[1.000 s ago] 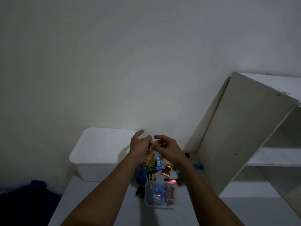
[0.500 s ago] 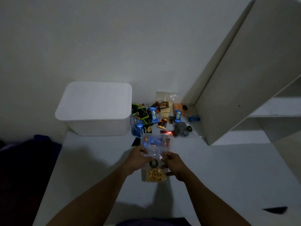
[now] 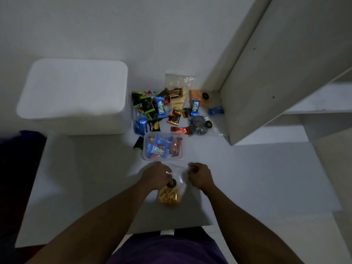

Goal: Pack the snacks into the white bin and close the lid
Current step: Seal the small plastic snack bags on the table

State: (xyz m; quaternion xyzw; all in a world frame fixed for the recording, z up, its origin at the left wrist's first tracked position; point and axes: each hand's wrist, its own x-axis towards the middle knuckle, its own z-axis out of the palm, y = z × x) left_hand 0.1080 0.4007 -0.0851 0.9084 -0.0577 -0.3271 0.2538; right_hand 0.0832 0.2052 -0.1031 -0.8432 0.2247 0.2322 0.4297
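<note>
White bin (image 3: 72,96) stands at the back left of the table (image 3: 247,178), against the wall, its flat lid (image 3: 76,82) seated on top. The lid will have to come off before anything goes in. The bin looks like stiff, light plastic, so a hold under the lid's rim should serve.

Just to the right of the bin lies the pile of snacks (image 3: 167,109): small foil-wrapped sweets in blue, red, black and green, and a few clear pouches behind them. The sweets are light and slippery, and probably better scooped by the handful than picked up one at a time.

In front of the pile, well apart from the bin, sits a clear tub (image 3: 162,147) with more blue and red sweets in it (whether it has a cover I cannot tell). It is rigid enough to take by its two long sides.

Nearest the person is the clear bag (image 3: 169,195) of pale yellow puffed pieces, lying on the table. It is soft, crinkly film around brittle contents, so it is best held by the empty top, not squeezed in the middle.

That is where both hands are: the left hand (image 3: 156,175) and right hand (image 3: 200,175), fingers curled, each pinch a top corner of the film.
</note>
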